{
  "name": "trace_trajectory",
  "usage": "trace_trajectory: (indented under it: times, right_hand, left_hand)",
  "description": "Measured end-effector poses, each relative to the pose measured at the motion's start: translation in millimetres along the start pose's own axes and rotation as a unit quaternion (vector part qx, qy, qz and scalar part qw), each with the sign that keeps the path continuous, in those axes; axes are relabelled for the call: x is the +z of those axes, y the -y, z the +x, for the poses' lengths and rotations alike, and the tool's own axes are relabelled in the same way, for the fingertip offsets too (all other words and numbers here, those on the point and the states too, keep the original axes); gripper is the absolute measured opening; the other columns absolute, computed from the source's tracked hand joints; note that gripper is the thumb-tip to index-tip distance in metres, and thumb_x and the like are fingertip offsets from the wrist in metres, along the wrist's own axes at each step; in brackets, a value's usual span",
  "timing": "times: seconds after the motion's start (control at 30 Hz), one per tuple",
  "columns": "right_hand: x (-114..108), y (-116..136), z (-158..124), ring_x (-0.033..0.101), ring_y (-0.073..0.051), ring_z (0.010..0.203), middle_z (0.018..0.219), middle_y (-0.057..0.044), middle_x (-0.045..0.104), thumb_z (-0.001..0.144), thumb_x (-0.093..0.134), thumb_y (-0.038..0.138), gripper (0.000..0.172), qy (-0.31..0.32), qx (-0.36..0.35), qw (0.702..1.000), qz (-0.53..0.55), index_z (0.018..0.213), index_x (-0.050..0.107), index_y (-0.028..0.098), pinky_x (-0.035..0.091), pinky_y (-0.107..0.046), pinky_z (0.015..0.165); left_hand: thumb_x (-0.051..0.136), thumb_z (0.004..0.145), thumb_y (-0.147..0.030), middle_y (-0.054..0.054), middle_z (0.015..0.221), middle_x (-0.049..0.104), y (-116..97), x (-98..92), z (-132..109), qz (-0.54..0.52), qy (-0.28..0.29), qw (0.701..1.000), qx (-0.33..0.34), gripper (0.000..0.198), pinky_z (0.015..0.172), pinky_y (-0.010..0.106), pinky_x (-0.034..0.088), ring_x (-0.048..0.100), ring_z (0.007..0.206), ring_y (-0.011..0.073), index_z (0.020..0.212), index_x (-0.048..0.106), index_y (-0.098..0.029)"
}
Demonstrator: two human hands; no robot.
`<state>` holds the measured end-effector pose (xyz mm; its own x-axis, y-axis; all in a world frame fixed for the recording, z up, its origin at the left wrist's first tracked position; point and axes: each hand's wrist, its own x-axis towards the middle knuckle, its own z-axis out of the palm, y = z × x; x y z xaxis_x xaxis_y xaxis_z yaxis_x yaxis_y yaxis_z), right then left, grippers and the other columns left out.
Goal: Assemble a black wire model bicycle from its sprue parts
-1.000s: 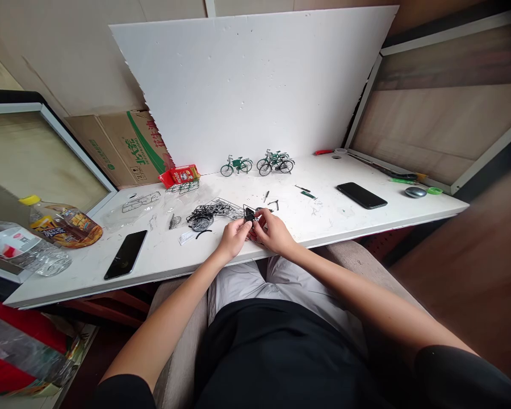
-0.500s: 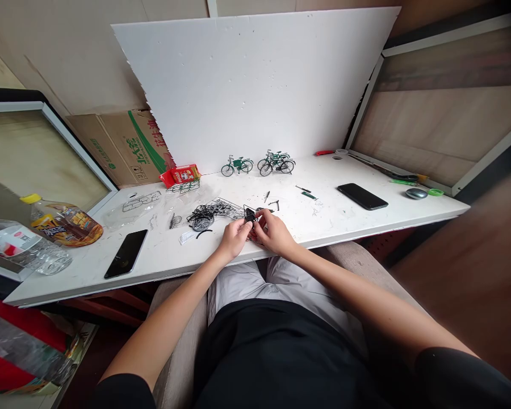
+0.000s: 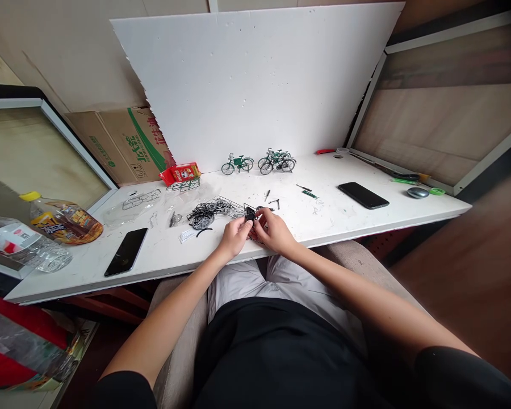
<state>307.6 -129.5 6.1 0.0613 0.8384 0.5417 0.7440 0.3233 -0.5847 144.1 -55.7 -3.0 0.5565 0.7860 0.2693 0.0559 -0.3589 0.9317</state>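
Observation:
Near the table's front edge, my left hand (image 3: pixel 235 236) and my right hand (image 3: pixel 274 232) meet around a small black plastic model part (image 3: pixel 250 213) with a thin frame. Fingers of both hands are closed on it, and they hide much of its lower side. Just left of my hands lies a heap of black model bicycle parts (image 3: pixel 202 215), with spoked wheels and thin runners. A curved black strip (image 3: pixel 204 232) rests in front of the heap, beside a small printed paper (image 3: pixel 187 236). Small loose black parts (image 3: pixel 275 203) are scattered beyond my right hand.
Assembled model bicycles (image 3: pixel 237 164) stand at the back before a white foam board (image 3: pixel 255 85). Phones lie left (image 3: pixel 126 251) and right (image 3: pixel 363 195), with a mouse (image 3: pixel 417 193) at far right. Bottles (image 3: pixel 63 221) are at left, and a red packet (image 3: pixel 180 173) is behind the heap.
The camera view has shifted very slightly. Both hands keep nearly the same place and grip on the black part.

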Motion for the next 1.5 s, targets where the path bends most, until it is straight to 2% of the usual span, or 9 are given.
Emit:
trace_trajectory:
  times: [0.57, 0.83, 1.1, 1.17, 1.33, 1.5]
  right_hand:
    - [1.5, 0.5, -0.1, 0.065, -0.022, 0.072, 0.084, -0.005, 0.071, 0.102, 0.05, 0.033, 0.019, 0.0, -0.002, 1.0, 0.003, 0.117, 0.053, 0.021, 0.047, -0.032, 0.071]
    - [1.8, 0.0, -0.5, 0.066, -0.023, 0.073, 0.081, -0.004, 0.071, 0.103, 0.05, 0.036, 0.02, 0.001, 0.0, 1.0, 0.009, 0.117, 0.053, 0.022, 0.047, -0.032, 0.07]
    - [0.5, -1.1, -0.6, 0.062, -0.019, 0.067, 0.087, -0.003, 0.07, 0.103, 0.052, 0.041, 0.026, -0.004, 0.03, 0.998, 0.052, 0.122, 0.056, 0.023, 0.047, -0.031, 0.067]
    - [0.0, -1.7, 0.4, 0.063, -0.021, 0.075, 0.089, -0.004, 0.07, 0.103, 0.054, 0.04, 0.026, -0.019, 0.025, 0.998, 0.045, 0.122, 0.059, 0.022, 0.049, -0.033, 0.073]
    - [-1.2, -2.4, 2.7, 0.058, -0.029, 0.105, 0.097, -0.008, 0.068, 0.103, 0.057, 0.034, 0.022, -0.099, -0.017, 0.995, -0.025, 0.116, 0.073, 0.024, 0.047, -0.047, 0.1]
    - [0.1, -3.7, 2.8, 0.054, -0.032, 0.112, 0.11, -0.012, 0.062, 0.102, 0.059, 0.03, 0.026, -0.142, -0.036, 0.989, -0.032, 0.119, 0.079, 0.028, 0.049, -0.055, 0.101]
  left_hand:
    - [0.066, 0.095, -0.051, 0.003, 0.068, 0.062, -0.2, -0.8, -0.1, -0.01, -0.008, 1.0, 0.006, 0.036, 0.059, 0.027, 0.044, 0.059, 0.065, 0.0181, 0.085, 0.067, -0.016]
    - [0.066, 0.094, -0.05, 0.003, 0.07, 0.062, -2.6, -0.8, -0.3, -0.006, -0.013, 1.0, 0.007, 0.034, 0.06, 0.028, 0.046, 0.06, 0.068, 0.0189, 0.083, 0.065, -0.017]
    - [0.066, 0.09, -0.052, 0.003, 0.073, 0.065, 0.1, -1.3, 3.5, -0.075, 0.007, 0.997, -0.028, 0.037, 0.062, 0.027, 0.049, 0.062, 0.067, 0.0167, 0.079, 0.063, -0.017]
    - [0.068, 0.088, -0.051, 0.004, 0.074, 0.066, -2.1, -1.3, 4.2, -0.087, 0.016, 0.996, -0.027, 0.037, 0.062, 0.026, 0.049, 0.063, 0.068, 0.0165, 0.08, 0.065, -0.016]
    - [0.073, 0.085, -0.046, 0.006, 0.082, 0.072, -6.4, -0.8, 4.5, -0.113, 0.037, 0.993, -0.004, 0.034, 0.064, 0.027, 0.049, 0.062, 0.069, 0.0152, 0.094, 0.072, -0.013]
    - [0.075, 0.085, -0.04, 0.007, 0.088, 0.072, -0.5, -2.3, 5.9, -0.105, 0.037, 0.994, 0.0, 0.033, 0.07, 0.029, 0.049, 0.063, 0.077, 0.0176, 0.104, 0.074, -0.012]
